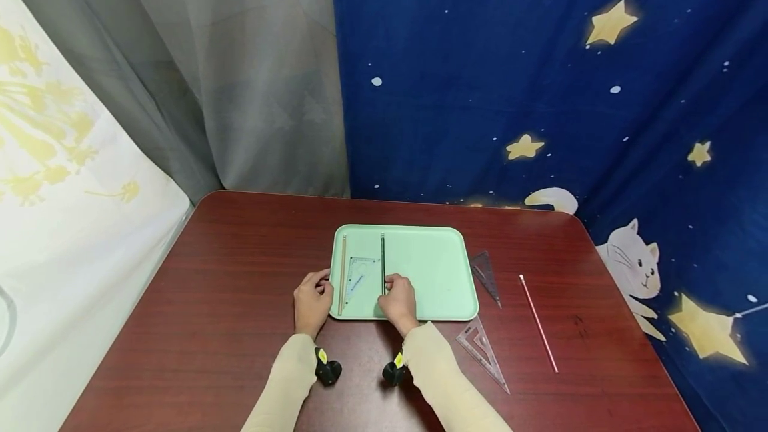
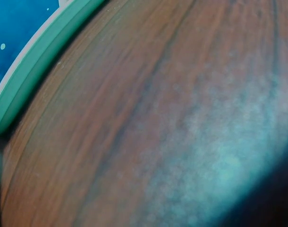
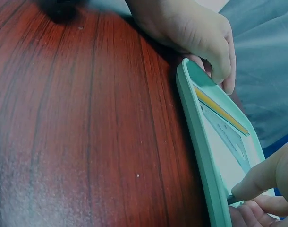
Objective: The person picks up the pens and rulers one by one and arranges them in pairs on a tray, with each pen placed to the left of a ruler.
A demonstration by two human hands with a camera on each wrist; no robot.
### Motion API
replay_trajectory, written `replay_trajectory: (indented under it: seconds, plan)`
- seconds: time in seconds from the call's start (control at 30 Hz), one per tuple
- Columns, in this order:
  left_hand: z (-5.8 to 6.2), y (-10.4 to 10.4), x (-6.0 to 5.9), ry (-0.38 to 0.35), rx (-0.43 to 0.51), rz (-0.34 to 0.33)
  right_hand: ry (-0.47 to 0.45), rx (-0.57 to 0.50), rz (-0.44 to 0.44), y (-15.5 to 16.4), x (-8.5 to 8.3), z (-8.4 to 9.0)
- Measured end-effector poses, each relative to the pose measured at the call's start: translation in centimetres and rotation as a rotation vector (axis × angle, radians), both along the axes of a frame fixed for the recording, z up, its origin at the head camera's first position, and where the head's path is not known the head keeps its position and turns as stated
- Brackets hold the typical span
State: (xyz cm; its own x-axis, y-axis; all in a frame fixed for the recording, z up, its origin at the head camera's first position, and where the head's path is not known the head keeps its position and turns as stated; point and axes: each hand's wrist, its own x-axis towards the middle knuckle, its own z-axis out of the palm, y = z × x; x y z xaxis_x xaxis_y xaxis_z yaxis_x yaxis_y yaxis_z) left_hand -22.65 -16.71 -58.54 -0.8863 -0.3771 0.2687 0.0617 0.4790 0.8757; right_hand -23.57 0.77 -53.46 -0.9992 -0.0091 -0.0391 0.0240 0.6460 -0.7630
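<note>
A mint-green tray (image 1: 429,275) lies on the table. My left hand (image 1: 312,303) grips its left rim, and the right wrist view shows that hand's fingers (image 3: 223,66) bent over the edge. With thumb and fingers, my right hand (image 1: 399,300) pinches the lower end of a dark pencil (image 1: 383,255), which lies lengthwise in the tray. To its left are a clear set square (image 1: 362,261) and, along the left side, a yellow pencil (image 1: 343,272). The left wrist view has only the tray's outer wall (image 2: 38,61) and tabletop; no hand appears there.
Right of the tray, a dark-looking clear set square (image 1: 487,277) touches or nearly touches its edge. Another clear set square (image 1: 485,354) lies by the front right corner. Farther right is a pink pencil (image 1: 538,323). Curtains hang behind the reddish-brown table (image 1: 258,245).
</note>
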Motion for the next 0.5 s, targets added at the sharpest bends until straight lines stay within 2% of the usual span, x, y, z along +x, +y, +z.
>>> replay_trajectory:
  seconds: [0.5]
  plan:
    - [-0.13,-0.05,-0.06,-0.003,-0.002,0.000,0.002,-0.011,0.018,0.15,0.12,-0.16]
